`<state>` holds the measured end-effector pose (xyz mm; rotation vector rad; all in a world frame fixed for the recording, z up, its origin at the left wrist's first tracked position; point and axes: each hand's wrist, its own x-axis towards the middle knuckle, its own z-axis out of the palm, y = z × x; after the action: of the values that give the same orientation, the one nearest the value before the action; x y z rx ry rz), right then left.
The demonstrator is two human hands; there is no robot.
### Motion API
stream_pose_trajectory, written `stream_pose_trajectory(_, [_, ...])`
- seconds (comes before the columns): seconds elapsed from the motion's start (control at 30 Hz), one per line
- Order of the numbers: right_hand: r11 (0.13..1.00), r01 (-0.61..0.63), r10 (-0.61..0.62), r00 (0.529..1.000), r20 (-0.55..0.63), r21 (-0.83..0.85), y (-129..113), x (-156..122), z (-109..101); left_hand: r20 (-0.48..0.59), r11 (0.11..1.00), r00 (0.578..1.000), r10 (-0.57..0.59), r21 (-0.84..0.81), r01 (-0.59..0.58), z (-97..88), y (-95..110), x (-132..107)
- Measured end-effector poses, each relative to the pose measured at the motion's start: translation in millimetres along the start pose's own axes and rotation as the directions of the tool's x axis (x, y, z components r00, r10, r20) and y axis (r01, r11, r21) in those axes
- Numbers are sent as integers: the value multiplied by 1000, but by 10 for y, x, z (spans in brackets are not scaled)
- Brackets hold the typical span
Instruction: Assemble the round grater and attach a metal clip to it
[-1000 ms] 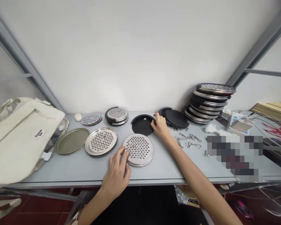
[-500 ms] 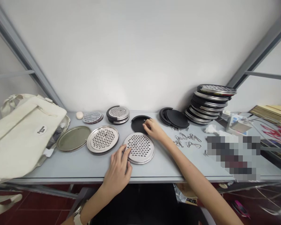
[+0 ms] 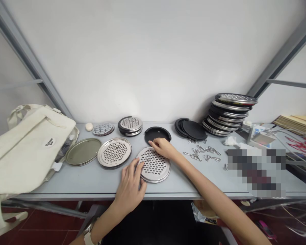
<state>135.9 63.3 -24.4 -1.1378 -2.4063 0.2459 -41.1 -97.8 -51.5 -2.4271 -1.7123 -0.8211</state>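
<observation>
Head view, the only one. Both hands are on one perforated steel disc [image 3: 154,165], which lies flat near the front edge of the grey table [image 3: 91,185]. The left hand [image 3: 131,186] is open, fingers spread, tips resting on the disc's near-left rim and clasping nothing. The right hand [image 3: 163,148] lies palm down over the far rim, fingers loosely curled; whether it pinches the rim, I cannot tell. Step in hand, as I read it: steadying or squaring the disc between the two hands. Because it lies flat, lifting it would call for a fingertip under the thin raised lip. The disc is bright and round, with rows of oval slots. Just behind the right hand lies a matt black disc [image 3: 157,133] with a small central hole. To the left are a second slotted disc [image 3: 114,152] and a plain dull tray [image 3: 83,151]; to the right, scattered wire clips [image 3: 202,153] and a leaning stack of discs [image 3: 229,114].
</observation>
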Motion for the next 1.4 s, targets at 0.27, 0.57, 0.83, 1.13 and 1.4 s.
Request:
stream_pose_trajectory(0.27, [999,39,-38,999,11,-26,-48,-10,30,-9,1000,1000,-3,10,3,3,-5,-4])
stream_pose_trajectory(0.57, [998,54,-53,998,31,-41,-174,-33,98,-2,1000,1000,-18,-2,18,11,-15,11])
stream_pose_trajectory(0.83, [999,39,-37,998,52,-24,-184,-27,76,63,981,983,175,-92,-169,-129,61,-11])
stream_pose_trajectory(1.13, [999,-46,44,997,68,24,-170,-15,25,89,991,988,129,-58,-124,-70,9,-5])
stream_pose_trajectory(1.4, [995,-94,93,995,27,42,-104,1,-60,36,996,996,83,-44,-81,-53,14,-18])
